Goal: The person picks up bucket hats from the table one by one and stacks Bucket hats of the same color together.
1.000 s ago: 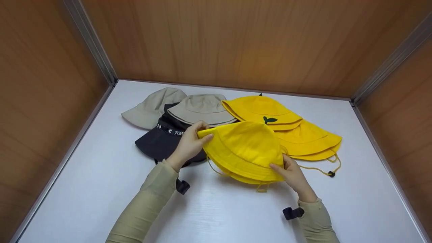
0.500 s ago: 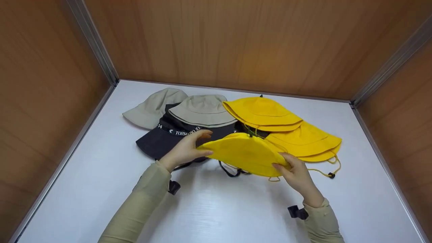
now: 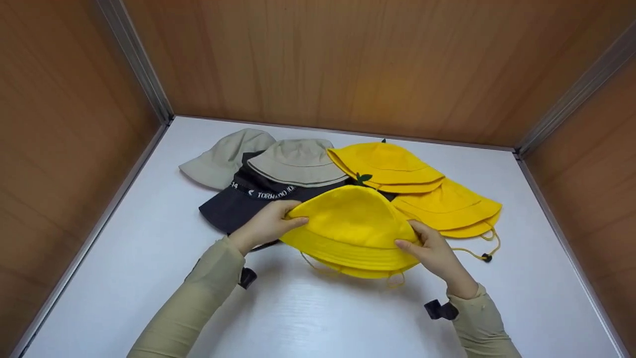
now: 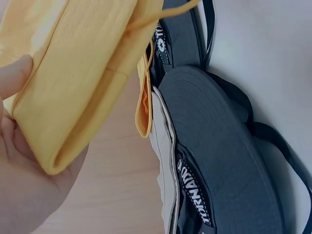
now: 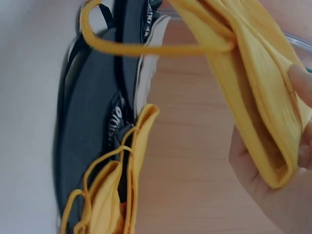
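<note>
Both hands hold a yellow bucket hat (image 3: 348, 219) above the table, folded flat, its brim downward and a green leaf sprout (image 3: 363, 178) at its top. My left hand (image 3: 268, 224) pinches its left end, thumb on the near face. At the right end, my right hand (image 3: 436, 253) grips the hat with the thumb in front and the fingers behind. A loop of yellow cord (image 5: 146, 49) hangs from the brim. The left wrist view shows the folded brim edge (image 4: 92, 107) close to the palm.
Behind lie a black hat (image 3: 228, 211) with a lettered band, a beige hat (image 3: 303, 161) on top of it, and another beige hat (image 3: 221, 161) at left. Yellow hats (image 3: 387, 161) overlap at right, with a cord stopper (image 3: 487, 257). Wooden panels (image 3: 318, 64) enclose the table.
The hat tipped so its crown faced the camera, then swung back upright and now sits slightly lower. My left hand loosened, moved down and left, and pinches it again. The other hats stayed put.
</note>
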